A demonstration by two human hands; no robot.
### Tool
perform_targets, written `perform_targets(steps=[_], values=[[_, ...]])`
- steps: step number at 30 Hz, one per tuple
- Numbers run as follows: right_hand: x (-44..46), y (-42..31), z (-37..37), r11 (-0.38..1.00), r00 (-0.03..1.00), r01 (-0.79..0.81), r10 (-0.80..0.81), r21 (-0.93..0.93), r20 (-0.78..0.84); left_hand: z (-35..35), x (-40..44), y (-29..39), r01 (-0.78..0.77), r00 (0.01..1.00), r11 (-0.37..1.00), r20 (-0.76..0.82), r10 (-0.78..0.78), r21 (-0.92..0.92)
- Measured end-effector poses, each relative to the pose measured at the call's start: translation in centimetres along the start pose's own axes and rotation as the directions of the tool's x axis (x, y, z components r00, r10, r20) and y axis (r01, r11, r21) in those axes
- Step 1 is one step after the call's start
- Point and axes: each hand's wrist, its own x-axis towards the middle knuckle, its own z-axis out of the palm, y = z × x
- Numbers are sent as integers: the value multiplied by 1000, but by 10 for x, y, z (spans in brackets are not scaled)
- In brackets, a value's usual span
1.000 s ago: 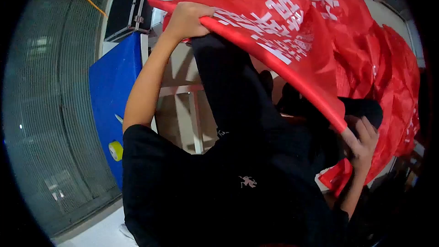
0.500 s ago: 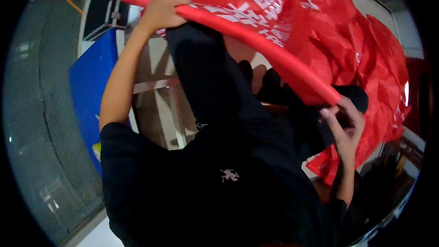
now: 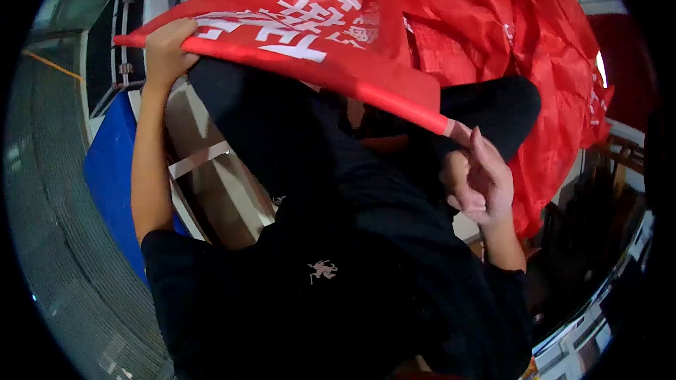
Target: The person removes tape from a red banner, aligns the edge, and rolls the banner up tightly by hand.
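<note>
A large red cloth banner [image 3: 394, 77] with white printed characters spreads over my legs and beyond them. Its near edge forms a narrow, smooth red sleeve [image 3: 366, 95] that slopes down from upper left to right. My left hand [image 3: 167, 53] is closed around this edge close to its left tip. At the sleeve's right end is my right hand [image 3: 486, 179], with one finger reaching to the end and the other fingers apart and partly curled. Whether that finger goes inside the sleeve I cannot tell.
Left of my arm are a blue panel [image 3: 113, 176] and a black case with metal edges [image 3: 105, 63]. A pale frame [image 3: 201, 158] lies beside my leg. More red cloth [image 3: 542, 49] lies bunched at the right, and dark furniture [image 3: 584, 239] stands beyond it.
The banner's near edge has shifted left along with both hands, and its printed part near my left hand is spread wider. My right hand has turned and its fingers have changed position.
</note>
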Motion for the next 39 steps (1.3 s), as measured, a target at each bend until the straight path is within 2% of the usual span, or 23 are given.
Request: perform_targets(steps=[1, 2, 3, 5, 6, 7, 8, 9, 11, 12, 16, 19, 20, 21, 23, 24, 25, 26, 27, 29, 33, 35, 39], values=[[-1, -2, 2, 1000, 1000, 13, -13, 2, -18, 0, -1, -1, -5, 1000, 997, 27, 7, -74], [-1, -5, 6, 861, 991, 115, -131, -496, 1, 0, -1, -1, -11, 1000, 990, 6, 12, -144], [2, -8, 8, 681, 975, 202, -208, -704, 78, -2, 0, -1, -26, 1000, 988, 2, 26, -155], [8, -14, 13, 139, 907, 293, -354, -946, 229, -11, 1, 1, 77, 987, 972, 152, -43, -224], [8, -33, 18, -280, 881, 310, -274, -909, 385, -13, 12, 7, 94, 985, 964, 166, -54, -247], [7, -41, 22, -654, 857, 305, -129, -692, 499, -15, 15, 6, 90, 985, 963, 165, -49, -253], [5, -47, 23, -823, 844, 253, -70, -509, 532, -16, 18, 4, 95, 977, 958, 210, -38, -270], [7, -50, 22, -824, 845, 252, -68, -508, 530, -17, 17, 3, 103, 967, 954, 254, -29, -283], [11, -56, 20, -897, 715, 277, -46, -344, 697, -18, 18, 2, 97, 967, 956, 252, -25, -277], [11, -56, 18, -897, 713, 279, -46, -343, 700, -19, 18, 2, 89, 968, 958, 251, -18, -272], [6, -50, 3, -753, 856, 250, -121, -608, 502, -18, 20, 10, 154, 960, 952, 269, -80, -266], [9, -48, -18, -609, 889, 285, -121, -740, 442, -13, 26, 13, 122, 969, 970, 235, -70, -212], [12, -40, -23, -608, 890, 286, -119, -741, 441, -11, 24, 11, 103, 975, 975, 213, -60, -195], [15, -31, -28, -438, 877, 314, -208, -843, 434, -10, 23, 11, 84, 980, 981, 191, -50, -175], [17, -22, -24, -248, 864, 343, -296, -906, 408, -8, 20, 10, 86, 984, 986, 166, -61, -145], [13, -19, -17, 73, 943, 211, -278, -975, 183, -6, 19, 11, 87, 988, 990, 138, -71, -114], [10, -17, -14, 379, 982, 40, -185, -925, -33, -3, 16, 10, 85, 988, 990, 136, -69, -113], [10, -13, -18, 486, 991, 21, -126, -874, -46, 0, 13, 7, 37, 998, 996, 62, -32, -83], [9, -12, -20, 485, 991, 22, -128, -874, -46, 2, 10, 5, -7, 1000, 999, -11, 7, -50], [7, -11, -22, 710, 982, -146, 18, -689, -189, -2, 11, 12, -2, 1000, 1000, 7, 2, -13], [7, -4, -24, 811, 973, -121, -16, -572, -229, 0, 9, 10, -51, 999, 998, -14, 52, 43], [8, -1, -27, 899, 967, -92, -21, -428, -252, 0, 8, 12, -49, 998, 997, -26, 50, 55], [9, 8, -30, 960, 976, -25, -37, -280, -215, 1, 6, 11, -31, 999, 996, -22, 33, 90]])
